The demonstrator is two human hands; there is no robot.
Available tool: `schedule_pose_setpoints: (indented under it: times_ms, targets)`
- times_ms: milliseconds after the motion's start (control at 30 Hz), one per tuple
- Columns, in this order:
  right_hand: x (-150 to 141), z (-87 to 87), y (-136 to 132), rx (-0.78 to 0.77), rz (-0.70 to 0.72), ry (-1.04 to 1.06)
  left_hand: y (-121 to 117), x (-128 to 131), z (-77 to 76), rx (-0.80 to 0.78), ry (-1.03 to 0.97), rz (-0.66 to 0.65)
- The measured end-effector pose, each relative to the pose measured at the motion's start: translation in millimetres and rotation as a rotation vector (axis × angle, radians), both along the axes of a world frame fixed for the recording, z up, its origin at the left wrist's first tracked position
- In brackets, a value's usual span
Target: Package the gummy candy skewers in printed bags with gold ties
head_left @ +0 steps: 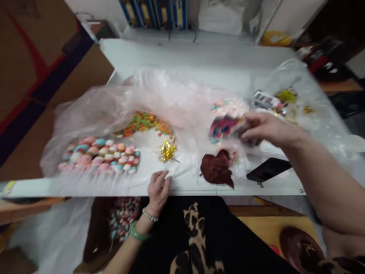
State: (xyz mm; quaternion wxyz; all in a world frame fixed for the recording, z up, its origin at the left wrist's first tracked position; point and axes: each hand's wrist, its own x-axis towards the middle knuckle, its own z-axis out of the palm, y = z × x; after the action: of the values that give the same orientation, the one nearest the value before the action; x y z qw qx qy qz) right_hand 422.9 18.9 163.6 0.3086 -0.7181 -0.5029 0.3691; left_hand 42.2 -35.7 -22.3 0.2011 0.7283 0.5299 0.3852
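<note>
My left hand (158, 191) rests at the table's front edge, its fingertips pinching a fold of white plastic film (168, 176). My right hand (264, 129) is blurred and grips a brightly printed packet (224, 127) at the far right. Rows of pastel candy lollipops (99, 154) lie on the film to the left, with a heap of colourful jelly candies (144, 123) behind them. Gold tinsel ties (167, 150) sit between my hands. Below the packet lie a crumpled dark red cloth (217, 168) and a black phone (268, 169).
A white table (196, 57) carries a loose clear plastic sheet (94, 110). More candies (229, 107) and printed packets (266, 101) lie at the back right. A cardboard box (37, 76) stands left. More lollipops (122, 219) sit below the table edge.
</note>
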Motion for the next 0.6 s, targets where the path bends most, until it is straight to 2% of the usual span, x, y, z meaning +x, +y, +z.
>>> schedule_pose_setpoints:
  times_ms: [33,67,133,167,233,300,367,433,467,533,600]
  targets:
    - [-26,-11.4,-12,-0.101,0.267,-0.153,2,3,13.2,-0.047,-0.061,0.009]
    - [-53,-23.7,-25,-0.143,0.471,-0.328,3,6,26.4,-0.097,-0.111,-0.042]
    - [-105,-48.4,-46,-0.185,0.775,-0.609,2,11,48.7,-0.186,-0.102,-0.254]
    - [-128,-59.2,-53,-0.173,0.909,-0.653,1,13,56.0,-0.25,-0.047,-0.357]
    - [-167,-74.1,-60,-0.159,1.103,-0.679,-5,14,59.6,-0.427,0.065,-0.525]
    - [-193,-78.7,-58,-0.141,1.183,-0.711,-11,11,50.6,-0.629,0.073,-0.629]
    - [-210,-76.5,-52,-0.1,1.216,-0.732,-17,5,36.3,-0.788,-0.077,-0.628]
    - [-218,-73.7,-48,0.017,1.175,-0.725,-20,-2,24.6,-0.916,-0.323,-0.514]
    - [-219,-73.9,-47,0.092,1.097,-0.715,-21,-6,21.1,-0.974,-0.455,-0.424]
    - [-219,-79.0,-48,0.196,0.801,-0.667,-21,-14,19.0,-1.067,-0.688,-0.248]
    - [-219,-90.4,-54,0.176,0.427,-0.485,-20,-19,20.9,-1.088,-0.846,-0.122]
